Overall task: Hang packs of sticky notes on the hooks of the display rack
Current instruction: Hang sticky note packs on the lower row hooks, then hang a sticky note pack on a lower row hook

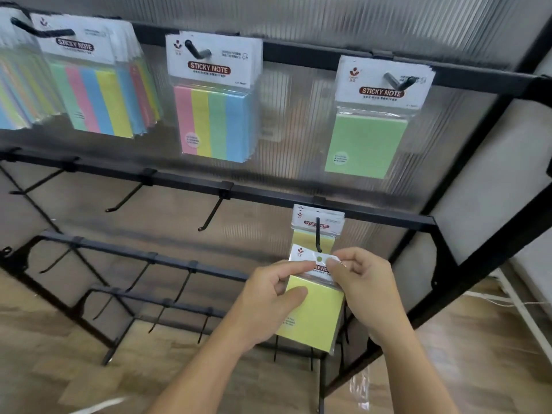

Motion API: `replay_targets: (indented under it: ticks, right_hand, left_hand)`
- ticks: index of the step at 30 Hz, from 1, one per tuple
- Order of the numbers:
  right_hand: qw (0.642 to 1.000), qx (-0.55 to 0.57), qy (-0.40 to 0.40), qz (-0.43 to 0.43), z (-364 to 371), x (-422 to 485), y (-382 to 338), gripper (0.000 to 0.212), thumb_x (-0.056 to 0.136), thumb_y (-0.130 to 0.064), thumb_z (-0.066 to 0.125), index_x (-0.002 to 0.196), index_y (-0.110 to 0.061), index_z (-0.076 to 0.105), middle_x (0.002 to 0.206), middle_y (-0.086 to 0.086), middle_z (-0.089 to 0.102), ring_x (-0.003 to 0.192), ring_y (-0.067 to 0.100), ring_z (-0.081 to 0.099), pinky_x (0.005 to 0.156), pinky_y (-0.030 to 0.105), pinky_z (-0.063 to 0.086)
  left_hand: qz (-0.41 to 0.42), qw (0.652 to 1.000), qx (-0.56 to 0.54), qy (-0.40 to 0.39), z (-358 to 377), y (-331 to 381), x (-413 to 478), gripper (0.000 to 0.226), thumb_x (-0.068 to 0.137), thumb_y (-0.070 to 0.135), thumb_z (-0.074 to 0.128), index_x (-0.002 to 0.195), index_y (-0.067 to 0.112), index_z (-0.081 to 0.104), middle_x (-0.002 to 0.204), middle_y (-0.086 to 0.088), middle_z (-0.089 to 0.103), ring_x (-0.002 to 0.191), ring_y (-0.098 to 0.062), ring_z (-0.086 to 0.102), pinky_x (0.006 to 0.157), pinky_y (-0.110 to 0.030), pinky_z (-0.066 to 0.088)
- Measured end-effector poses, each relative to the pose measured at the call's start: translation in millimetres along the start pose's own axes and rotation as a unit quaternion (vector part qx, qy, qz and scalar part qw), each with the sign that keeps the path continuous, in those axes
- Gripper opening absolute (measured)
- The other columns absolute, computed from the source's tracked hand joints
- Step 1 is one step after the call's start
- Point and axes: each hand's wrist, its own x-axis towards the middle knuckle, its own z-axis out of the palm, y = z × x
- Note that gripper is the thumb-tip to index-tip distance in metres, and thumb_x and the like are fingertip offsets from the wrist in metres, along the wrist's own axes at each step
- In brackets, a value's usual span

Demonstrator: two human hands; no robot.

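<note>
Head view: both hands are on a yellow sticky-note pack (316, 315), held just below the tip of the black hook (318, 234) on the display rack (373, 212). The left hand (268, 297) pinches the left side of the pack's white header card, thumb lying on the yellow face. The right hand (364, 282) pinches the header's right edge with curled fingers. The pack's round hang hole sits right under the hook tip, not yet threaded. Further back on that same hook hang yellow packs (319, 224). Above the hook to its right hangs a green pack (367, 144), and above to its left a four-colour pack (215, 127).
</note>
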Motion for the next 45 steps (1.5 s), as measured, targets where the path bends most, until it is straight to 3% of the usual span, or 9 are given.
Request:
replay_targets:
  ticks: [5, 7, 15, 20, 24, 28, 33, 37, 45]
  right_hand:
    - [0.999, -0.021, 0.028, -0.031, -0.2, 2.8, 3.2, 0.017, 0.089, -0.010, 0.067, 0.076, -0.022, 0.069, 0.066, -0.005, 0.067, 0.057, 0.007, 0.054, 0.056, 0.024, 0.045]
    - [0.999, -0.025, 0.035, -0.034, 0.2, 3.6, 2.2, 0.018, 0.088, -0.009, 0.067, 0.076, -0.022, 0.068, 0.068, -0.012, 0.068, 0.059, 0.003, 0.057, 0.056, 0.022, 0.047]
    - [0.999, 0.009, 0.007, -0.036, 0.3, 4.0, 0.3, 0.015, 0.091, -0.006, 0.063, 0.077, -0.013, 0.065, 0.069, -0.007, 0.070, 0.062, 0.006, 0.064, 0.052, 0.022, 0.047]
    - [0.998, -0.042, 0.032, -0.024, 3.4, 14.9, 7.4, 0.021, 0.090, -0.014, 0.065, 0.073, -0.026, 0.065, 0.075, -0.001, 0.070, 0.074, 0.025, 0.067, 0.063, 0.042, 0.055]
    - [0.995, -0.088, 0.040, -0.030, 4.8, 25.1, 5.1, 0.018, 0.091, -0.016, 0.064, 0.076, -0.025, 0.064, 0.060, -0.016, 0.061, 0.054, -0.002, 0.053, 0.052, 0.013, 0.038]
    - [0.986, -0.146, 0.065, -0.043, 7.6, 42.8, 0.2, 0.013, 0.092, -0.017, 0.063, 0.081, -0.022, 0.065, 0.058, -0.014, 0.051, 0.056, 0.002, 0.046, 0.053, 0.012, 0.032]
    - [0.968, -0.221, 0.089, -0.078, 8.2, 57.4, -6.7, 0.010, 0.091, -0.018, 0.064, 0.082, -0.022, 0.065, 0.090, 0.000, 0.061, 0.074, 0.004, 0.050, 0.064, 0.007, 0.034]
    - [0.959, -0.223, 0.138, -0.108, 4.9, 53.8, -22.2, 0.004, 0.088, -0.015, 0.067, 0.091, -0.014, 0.070, 0.097, 0.004, 0.063, 0.086, 0.018, 0.058, 0.076, 0.027, 0.040]
    - [0.927, -0.235, -0.094, -0.277, 93.0, 23.2, -88.9, 0.032, 0.092, -0.022, 0.059, 0.124, -0.019, 0.063, 0.122, -0.009, 0.052, 0.118, 0.005, 0.045, 0.099, 0.018, 0.026]
  left_hand:
    - [-0.018, 1.000, -0.006, 0.002, 5.1, -5.9, 4.3, 0.049, 0.088, 0.025, 0.062, 0.118, 0.063, 0.055, 0.083, 0.014, 0.042, 0.074, -0.007, 0.038, 0.073, -0.022, 0.033]
    - [-0.012, 1.000, -0.009, -0.003, 3.3, -5.7, 4.1, 0.052, 0.091, 0.017, 0.062, 0.120, 0.059, 0.051, 0.075, 0.018, 0.041, 0.069, -0.006, 0.034, 0.069, -0.020, 0.032]
    - [0.018, 1.000, -0.017, -0.006, -6.6, -12.2, 8.8, 0.047, 0.079, 0.033, 0.064, 0.120, 0.055, 0.059, 0.111, 0.017, 0.059, 0.101, -0.007, 0.053, 0.100, -0.029, 0.043]
    - [0.000, 1.000, -0.003, -0.016, -4.5, -15.6, 19.9, 0.048, 0.081, 0.039, 0.064, 0.122, 0.062, 0.054, 0.113, 0.012, 0.051, 0.103, -0.004, 0.051, 0.099, -0.033, 0.042]
    - [-0.013, 0.999, 0.046, -0.011, -4.8, -15.5, 30.7, 0.053, 0.093, 0.020, 0.063, 0.132, 0.051, 0.046, 0.121, 0.027, 0.056, 0.099, 0.017, 0.051, 0.095, -0.015, 0.041]
    - [-0.005, 0.993, 0.121, 0.006, -9.8, -9.0, 45.7, 0.055, 0.094, 0.015, 0.061, 0.139, 0.043, 0.045, 0.137, 0.024, 0.048, 0.121, 0.015, 0.043, 0.097, 0.001, 0.028]
    - [-0.021, 0.981, 0.192, -0.003, -15.7, 7.0, 59.4, 0.061, 0.098, 0.022, 0.055, 0.150, 0.041, 0.028, 0.153, 0.015, 0.033, 0.129, 0.000, 0.036, 0.102, -0.018, 0.027]
    - [-0.003, 0.972, 0.235, 0.022, -30.1, 16.0, 47.3, 0.061, 0.100, 0.025, 0.051, 0.151, 0.040, 0.022, 0.154, 0.014, 0.031, 0.137, -0.002, 0.030, 0.113, -0.027, 0.027]
    - [-0.057, 0.895, 0.398, 0.193, -100.2, 13.1, -30.0, 0.047, 0.101, 0.032, 0.044, 0.148, 0.032, 0.037, 0.147, 0.012, 0.040, 0.131, -0.007, 0.040, 0.109, -0.026, 0.034]
